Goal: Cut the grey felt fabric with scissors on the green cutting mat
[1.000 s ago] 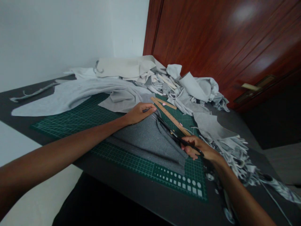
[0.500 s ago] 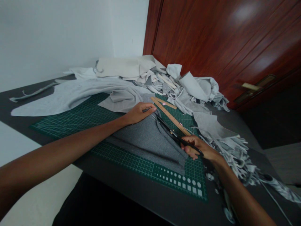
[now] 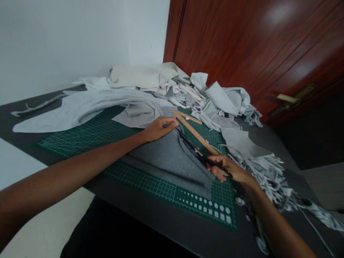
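My left hand (image 3: 159, 129) lies on the far edge of a dark grey fabric piece (image 3: 166, 161), with its fingers closed over a fold. The fabric lies on a green cutting mat (image 3: 88, 143). My right hand (image 3: 223, 168) holds black scissors (image 3: 195, 148), whose blades run along the fabric's upper right edge. Their tips stop just short of my left hand. A wooden ruler (image 3: 195, 133) lies beside the blades, its lower end near my right hand. Part of the fabric is hidden under both hands and the scissors.
Pale grey fabric pieces (image 3: 145, 77) lie heaped at the back of the dark table (image 3: 172, 229). Frayed fabric strips (image 3: 263, 172) spill past my right wrist and over the table's right side. A brown wooden door (image 3: 228, 43) stands behind, and a white wall stands left.
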Motion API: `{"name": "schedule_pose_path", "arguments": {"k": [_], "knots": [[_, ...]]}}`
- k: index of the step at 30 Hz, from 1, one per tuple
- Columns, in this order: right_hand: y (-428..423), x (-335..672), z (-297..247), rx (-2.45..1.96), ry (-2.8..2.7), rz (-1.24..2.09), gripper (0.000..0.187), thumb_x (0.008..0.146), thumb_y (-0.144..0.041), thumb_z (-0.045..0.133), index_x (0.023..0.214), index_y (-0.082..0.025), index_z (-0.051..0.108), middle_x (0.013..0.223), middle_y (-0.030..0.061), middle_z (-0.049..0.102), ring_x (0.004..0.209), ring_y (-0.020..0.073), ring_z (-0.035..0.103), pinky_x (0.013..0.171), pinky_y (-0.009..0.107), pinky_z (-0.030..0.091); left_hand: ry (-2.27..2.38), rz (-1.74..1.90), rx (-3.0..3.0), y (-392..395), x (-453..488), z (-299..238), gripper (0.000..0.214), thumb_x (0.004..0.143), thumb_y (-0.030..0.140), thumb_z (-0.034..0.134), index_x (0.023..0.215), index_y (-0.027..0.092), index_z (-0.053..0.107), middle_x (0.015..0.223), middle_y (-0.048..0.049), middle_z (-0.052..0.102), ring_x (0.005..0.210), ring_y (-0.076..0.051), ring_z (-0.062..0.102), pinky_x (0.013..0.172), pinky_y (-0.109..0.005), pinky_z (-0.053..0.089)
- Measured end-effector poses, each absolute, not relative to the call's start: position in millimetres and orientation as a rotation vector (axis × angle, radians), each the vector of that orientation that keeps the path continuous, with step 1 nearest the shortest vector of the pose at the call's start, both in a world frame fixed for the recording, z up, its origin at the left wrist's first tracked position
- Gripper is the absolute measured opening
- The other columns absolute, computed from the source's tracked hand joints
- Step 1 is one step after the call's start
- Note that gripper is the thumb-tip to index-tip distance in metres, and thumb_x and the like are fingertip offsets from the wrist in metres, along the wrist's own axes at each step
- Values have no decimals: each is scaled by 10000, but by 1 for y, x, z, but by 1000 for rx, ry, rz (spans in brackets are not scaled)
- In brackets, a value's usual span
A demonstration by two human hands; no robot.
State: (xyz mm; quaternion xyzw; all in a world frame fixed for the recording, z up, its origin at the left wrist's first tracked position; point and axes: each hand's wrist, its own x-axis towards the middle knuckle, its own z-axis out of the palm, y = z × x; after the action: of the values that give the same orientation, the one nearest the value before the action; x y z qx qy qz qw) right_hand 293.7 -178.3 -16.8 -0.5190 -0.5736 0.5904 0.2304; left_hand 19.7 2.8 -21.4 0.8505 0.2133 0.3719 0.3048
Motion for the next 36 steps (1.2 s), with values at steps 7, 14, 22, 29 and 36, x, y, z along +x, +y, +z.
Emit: {"name": "schedule_pose_path", "arguments": {"k": [7, 14, 22, 29, 36], "knots": [[-178, 296, -20, -1418, -1570, 1639, 450, 716, -564, 780, 734, -176, 553, 467, -93, 455, 346, 48, 364, 350, 174, 290, 558, 997, 2254, 3, 19, -22, 379, 956, 458, 482, 930, 152, 705, 882, -41, 735, 856, -158, 669, 800, -250, 517], [-178, 295, -19, -1406, -1578, 1636, 446, 731, -549, 780, 716, -177, 534, 479, -96, 449, 349, 39, 352, 349, 169, 295, 560, 980, 2236, 2, 19, -21, 401, 954, 481, 483, 940, 149, 706, 902, -46, 739, 878, -164, 670, 829, -256, 518], [-177, 298, -22, -1406, -1573, 1628, 461, 737, -571, 776, 730, -169, 550, 480, -92, 460, 349, 38, 369, 345, 162, 312, 544, 979, 2250, 1, 19, -21, 384, 954, 454, 489, 950, 140, 709, 905, -47, 743, 864, -156, 675, 817, -239, 511], [-177, 303, -28, -1328, -1557, 1631, 465, 769, -594, 743, 751, -171, 551, 483, -98, 446, 348, 33, 348, 348, 161, 360, 552, 943, 2262, -2, 19, -20, 354, 955, 402, 483, 941, 129, 709, 891, -44, 740, 860, -151, 674, 809, -233, 510], [-178, 299, -22, -1401, -1607, 1624, 449, 712, -546, 788, 714, -177, 534, 467, -104, 434, 345, 32, 341, 348, 158, 318, 543, 966, 2255, 0, 19, -22, 338, 951, 395, 490, 950, 135, 707, 896, -46, 739, 853, -150, 669, 803, -241, 509]]}}
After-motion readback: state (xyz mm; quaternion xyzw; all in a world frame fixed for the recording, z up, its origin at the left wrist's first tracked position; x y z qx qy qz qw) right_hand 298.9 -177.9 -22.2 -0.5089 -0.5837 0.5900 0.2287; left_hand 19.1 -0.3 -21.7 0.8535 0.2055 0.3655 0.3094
